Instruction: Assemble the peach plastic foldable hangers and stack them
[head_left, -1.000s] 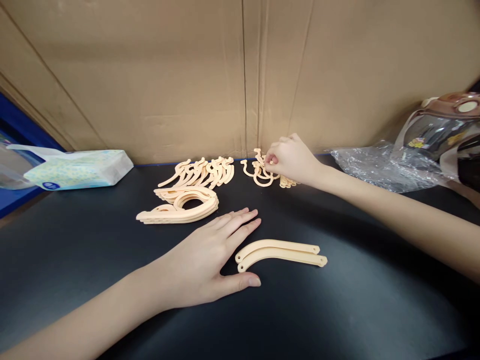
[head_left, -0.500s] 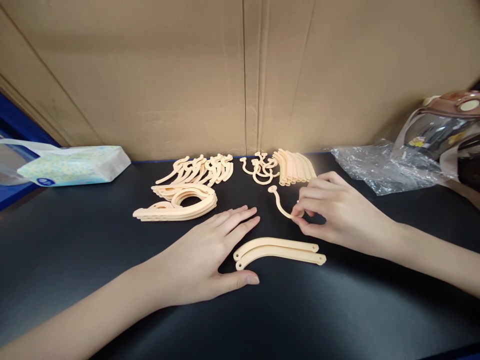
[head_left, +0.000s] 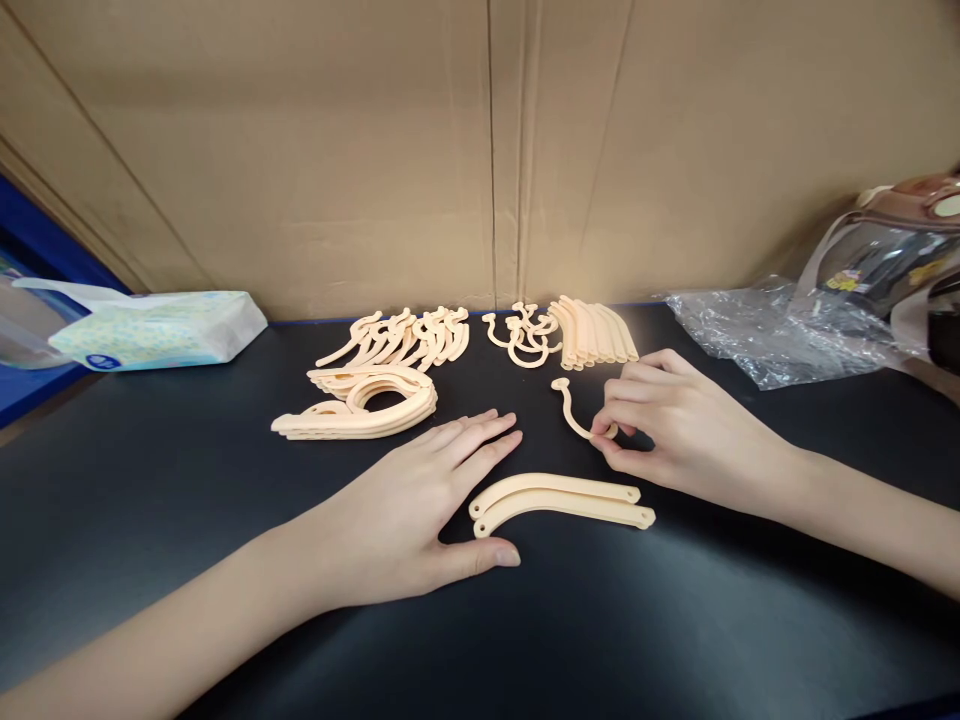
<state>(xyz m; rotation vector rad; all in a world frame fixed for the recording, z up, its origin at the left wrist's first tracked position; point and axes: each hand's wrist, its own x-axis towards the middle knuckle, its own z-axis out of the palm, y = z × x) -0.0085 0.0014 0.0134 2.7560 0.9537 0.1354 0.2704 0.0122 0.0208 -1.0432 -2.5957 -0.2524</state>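
Observation:
Between finger and thumb, my right hand (head_left: 667, 425) pinches the lower bend of a cream plastic hook (head_left: 571, 415), whose knobbed end points up and away. My left hand (head_left: 427, 515) lies flat on the black table with fingers stretched out, holding nothing. Just right of its thumb and fingers rest two curved hanger arms (head_left: 562, 500), side by side, with small holes at their ends. Beyond the right hand lies a row of similar curved arms (head_left: 596, 332). Beside that row is a small heap of loose hooks (head_left: 529, 335).
Folded hangers (head_left: 360, 415) are stacked beyond my left hand, with a row of hooked curved pieces (head_left: 401, 338) behind them. A tissue pack (head_left: 161, 330) sits far left. Clear plastic wrap (head_left: 780, 335) and a bottle (head_left: 870, 250) stand at right. Cardboard (head_left: 375, 150) walls the back.
The hook in my right hand has shifted slightly right and turned a little, its knobbed end lower. My left hand stays flat. The whole view has drifted slightly.

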